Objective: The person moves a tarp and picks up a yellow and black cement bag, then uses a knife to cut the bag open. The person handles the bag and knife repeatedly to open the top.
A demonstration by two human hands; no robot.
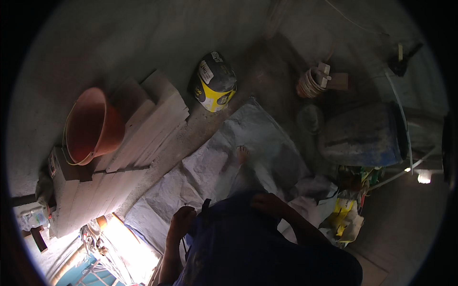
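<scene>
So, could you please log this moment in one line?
left hand: at dark blue garment | right hand: at same garment | floor: pale sheet, black-yellow sack | left side: orange bucket

Dark navy garment (238, 243), that was, a small black strap (206, 205) poking from its edge; left hand (182, 221) and right hand (268, 204) were ungloved, one foot (243, 153) bare!

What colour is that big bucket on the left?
The bucket is reddish-orange, seen best in the head view.
</scene>
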